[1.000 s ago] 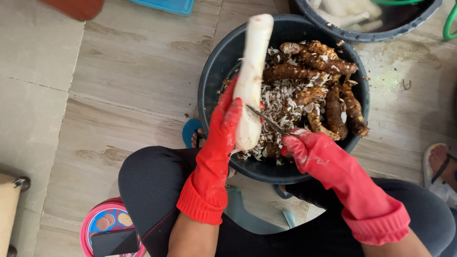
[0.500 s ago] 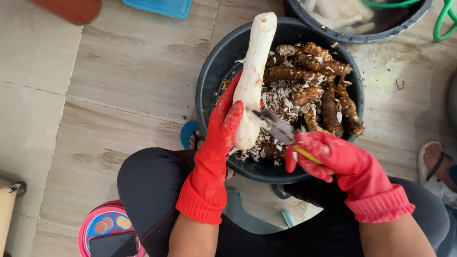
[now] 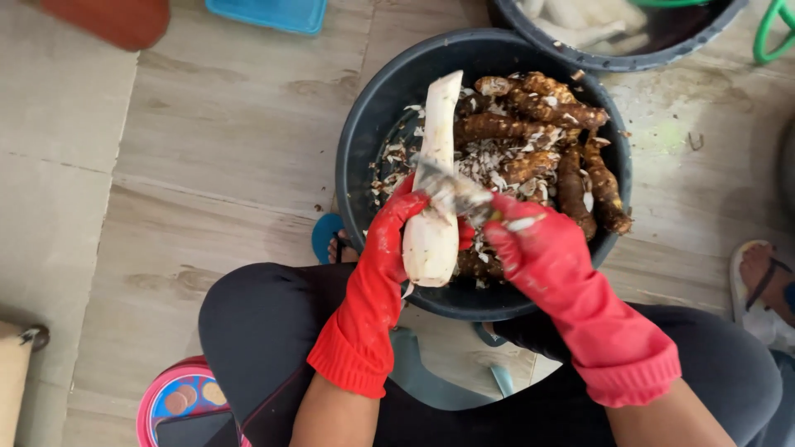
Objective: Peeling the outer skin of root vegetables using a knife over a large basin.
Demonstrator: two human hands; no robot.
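Both hands, in red rubber gloves, are gripping: the left hand (image 3: 389, 240) clasping a smooth, white peeled root (image 3: 436, 190), the right hand (image 3: 538, 248) clenching a blurred metal knife (image 3: 451, 189) over the round dark plastic tub (image 3: 373, 124) of rough brown roots (image 3: 546, 132).

Glossy rubber gloves (image 3: 389, 248); matt plastic tub (image 3: 364, 132).

A dark phone screen (image 3: 199, 429) lies on a pink round stool (image 3: 170, 389).

Basin (image 3: 364, 141) on floor (image 3: 215, 165) at 12 o'clock of knees; unpeeled roots (image 3: 571, 165) inside, 3 o'clock of peeled root (image 3: 435, 190).
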